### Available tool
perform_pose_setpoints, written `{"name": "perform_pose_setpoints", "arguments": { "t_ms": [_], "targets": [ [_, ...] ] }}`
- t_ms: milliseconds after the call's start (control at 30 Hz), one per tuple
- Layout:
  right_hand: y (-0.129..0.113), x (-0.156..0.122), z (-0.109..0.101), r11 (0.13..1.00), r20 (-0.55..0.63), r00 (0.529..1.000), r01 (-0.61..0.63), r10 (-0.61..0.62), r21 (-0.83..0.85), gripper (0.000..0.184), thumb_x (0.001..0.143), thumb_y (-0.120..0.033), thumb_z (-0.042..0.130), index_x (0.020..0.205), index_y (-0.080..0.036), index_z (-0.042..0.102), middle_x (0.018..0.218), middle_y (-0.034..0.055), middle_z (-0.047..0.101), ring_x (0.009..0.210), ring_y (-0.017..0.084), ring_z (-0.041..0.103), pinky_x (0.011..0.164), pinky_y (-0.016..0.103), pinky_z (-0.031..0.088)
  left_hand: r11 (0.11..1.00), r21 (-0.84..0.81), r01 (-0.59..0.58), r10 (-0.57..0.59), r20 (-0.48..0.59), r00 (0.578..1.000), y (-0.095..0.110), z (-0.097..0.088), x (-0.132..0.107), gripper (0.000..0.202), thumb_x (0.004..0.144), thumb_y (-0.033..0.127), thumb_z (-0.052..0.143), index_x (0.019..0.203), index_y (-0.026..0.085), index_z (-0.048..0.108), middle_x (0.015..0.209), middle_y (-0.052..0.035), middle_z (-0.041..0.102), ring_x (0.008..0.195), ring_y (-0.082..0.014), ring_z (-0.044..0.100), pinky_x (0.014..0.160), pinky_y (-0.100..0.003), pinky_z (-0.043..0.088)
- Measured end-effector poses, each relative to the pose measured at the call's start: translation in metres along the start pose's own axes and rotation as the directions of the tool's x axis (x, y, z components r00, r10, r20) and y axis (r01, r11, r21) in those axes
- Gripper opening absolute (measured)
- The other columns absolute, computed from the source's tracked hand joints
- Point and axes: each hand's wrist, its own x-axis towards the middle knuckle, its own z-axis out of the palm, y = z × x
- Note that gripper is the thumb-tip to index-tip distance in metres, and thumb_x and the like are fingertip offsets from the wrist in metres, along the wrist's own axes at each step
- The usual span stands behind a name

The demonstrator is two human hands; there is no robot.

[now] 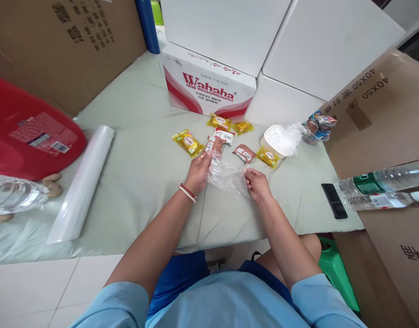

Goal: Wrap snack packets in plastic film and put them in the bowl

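A clear plastic bag (226,175) is stretched between my two hands just above the cloth. My left hand (200,172) pinches its left end, close to a brown-and-white snack packet (214,145). The right end is gripped by the closed fingers of my right hand (257,183). Around the bag lie yellow wrapped snacks, among them one on the left (188,143) and one on the right (268,157). Another brown packet (244,153) rests just beyond my right hand, and a red-and-white packet (224,135) lies farther back.
Behind the snacks stands a Wahaba-style printed water carton (209,86). To the right are a white tub (271,136) with crumpled plastic, a clear container of packets (315,132), a black phone (334,201) and plastic bottles (383,180). A plastic roll (83,182) and red jug (32,132) lie left.
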Motion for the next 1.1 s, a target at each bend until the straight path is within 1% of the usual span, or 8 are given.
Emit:
{"name": "perform_pose_setpoints", "arguments": {
  "t_ms": [200,400,633,800,867,933,1000,1100],
  "targets": [
    [-0.008,-0.014,-0.003,1.000,0.005,1.000,0.006,-0.006,0.028,0.035,0.054,-0.039,0.085,0.069,-0.020,0.060,0.069,-0.0030,0.063,0.048,0.004,0.036,0.040,0.019,0.020,0.999,-0.012,0.030,-0.031,-0.023,0.999,0.001,-0.002,0.002,0.055,0.079,0.072,0.081,0.091,0.020,0.071,0.071,-0.0010,0.064,0.064,-0.0169,0.058,0.058,-0.029,0.047],
    [-0.015,-0.019,-0.007,1.000,0.001,1.000,0.017,-0.017,-0.014,0.028,0.054,-0.035,0.082,0.063,-0.020,0.061,0.057,-0.0055,0.056,0.046,0.005,0.036,0.040,0.019,0.019,0.999,-0.012,0.053,-0.052,0.015,0.999,0.003,-0.003,0.003,0.055,0.077,0.072,0.083,0.092,0.020,0.072,0.074,-0.0022,0.067,0.066,-0.0182,0.062,0.061,-0.031,0.053],
    [-0.023,-0.022,-0.021,0.992,0.028,0.998,0.054,-0.052,-0.114,0.025,0.058,-0.034,0.081,0.067,-0.021,0.061,0.055,-0.0065,0.055,0.046,0.006,0.037,0.040,0.020,0.020,0.994,0.010,0.112,-0.112,0.081,0.990,0.005,-0.007,0.006,0.050,0.078,0.068,0.085,0.084,0.021,0.069,0.063,0.0007,0.053,0.063,-0.0179,0.055,0.060,-0.032,0.049],
    [-0.024,-0.023,-0.034,0.998,0.050,0.999,0.025,-0.022,-0.049,0.029,0.056,-0.035,0.085,0.070,-0.021,0.063,0.057,-0.0064,0.056,0.046,0.006,0.037,0.040,0.019,0.018,0.985,0.061,0.161,-0.168,0.119,0.979,0.007,-0.009,0.004,0.053,0.074,0.068,0.087,0.077,0.020,0.066,0.065,0.0014,0.052,0.057,-0.0133,0.043,0.052,-0.028,0.038],
    [-0.023,-0.024,-0.034,0.999,0.057,0.998,0.037,-0.038,0.017,0.032,0.055,-0.034,0.088,0.072,-0.021,0.065,0.062,-0.0054,0.061,0.049,0.007,0.042,0.042,0.019,0.027,0.981,0.076,0.176,-0.184,0.124,0.975,0.007,-0.008,0.003,0.054,0.074,0.070,0.086,0.076,0.020,0.065,0.062,0.0026,0.049,0.055,-0.0123,0.040,0.050,-0.026,0.034],
    [-0.022,-0.026,-0.030,0.992,0.049,0.997,0.051,-0.057,0.117,0.038,0.054,-0.037,0.093,0.077,-0.023,0.066,0.071,-0.0032,0.067,0.059,0.011,0.055,0.051,0.022,0.045,0.981,0.074,0.177,-0.185,0.124,0.975,0.007,-0.008,0.003,0.055,0.074,0.071,0.085,0.078,0.020,0.068,0.064,0.0018,0.052,0.056,-0.0133,0.043,0.052,-0.027,0.036],
    [-0.022,-0.028,-0.024,0.973,0.056,0.997,0.031,-0.046,0.231,0.048,0.057,-0.053,0.094,0.086,-0.025,0.068,0.086,0.0008,0.074,0.077,0.018,0.069,0.066,0.030,0.058,0.983,0.069,0.170,-0.177,0.119,0.977,0.007,-0.007,0.003,0.054,0.075,0.071,0.084,0.083,0.019,0.071,0.068,-0.0002,0.056,0.060,-0.0156,0.048,0.055,-0.029,0.041],
    [-0.021,-0.032,-0.016,0.941,0.094,0.995,0.002,-0.036,0.339,0.069,0.066,-0.085,0.077,0.104,-0.028,0.067,0.105,0.0068,0.078,0.104,0.028,0.075,0.076,0.041,0.064,0.993,0.044,0.111,-0.114,0.072,0.991,0.005,-0.005,0.003,0.050,0.077,0.068,0.084,0.087,0.019,0.074,0.074,-0.0036,0.062,0.065,-0.0187,0.054,0.060,-0.031,0.046]
  ]
}}
